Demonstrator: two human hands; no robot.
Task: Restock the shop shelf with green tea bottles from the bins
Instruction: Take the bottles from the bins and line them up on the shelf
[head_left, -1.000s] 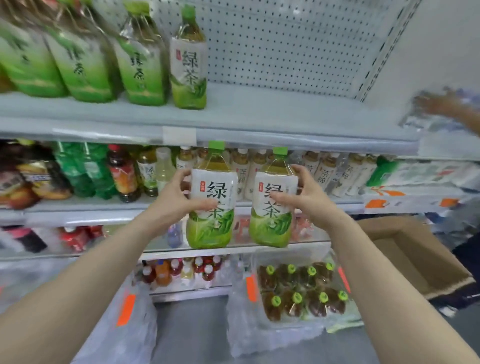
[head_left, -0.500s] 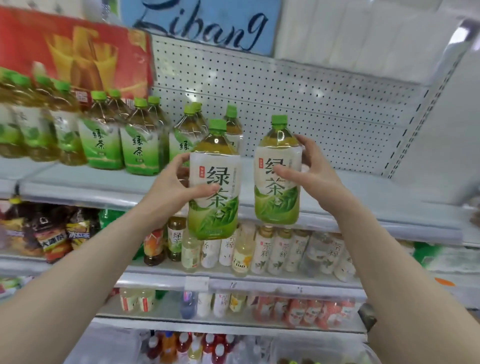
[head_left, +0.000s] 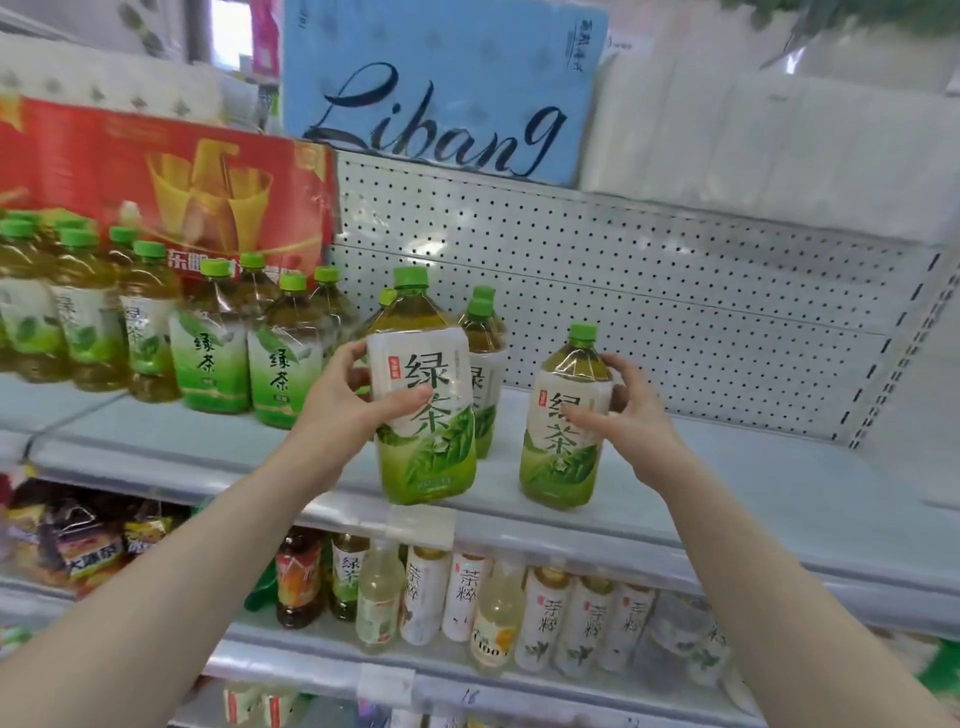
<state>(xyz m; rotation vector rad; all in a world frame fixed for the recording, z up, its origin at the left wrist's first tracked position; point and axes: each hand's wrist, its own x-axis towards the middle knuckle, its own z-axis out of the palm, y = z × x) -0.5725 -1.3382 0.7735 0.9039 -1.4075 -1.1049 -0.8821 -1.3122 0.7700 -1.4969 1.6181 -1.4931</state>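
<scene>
- Left bottle (head_left: 426, 415), right bottle (head_left: 563, 431): green caps, amber tea, white-and-green labels.
- Left hand (head_left: 353, 400) grips the left bottle, tilted at the shelf (head_left: 727, 493) edge; right hand (head_left: 628, 415) grips the right bottle, standing on the shelf.
- Stocked bottles (head_left: 213, 358) left; bare shelf right.

The bottles (head_left: 563, 441) are glossy clear plastic, the shelf (head_left: 753, 499) matt painted metal.

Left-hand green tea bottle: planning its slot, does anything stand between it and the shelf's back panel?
Yes: other green-capped plastic tea bottles stand behind the green tea bottle in the left hand, before the white pegboard.
</scene>
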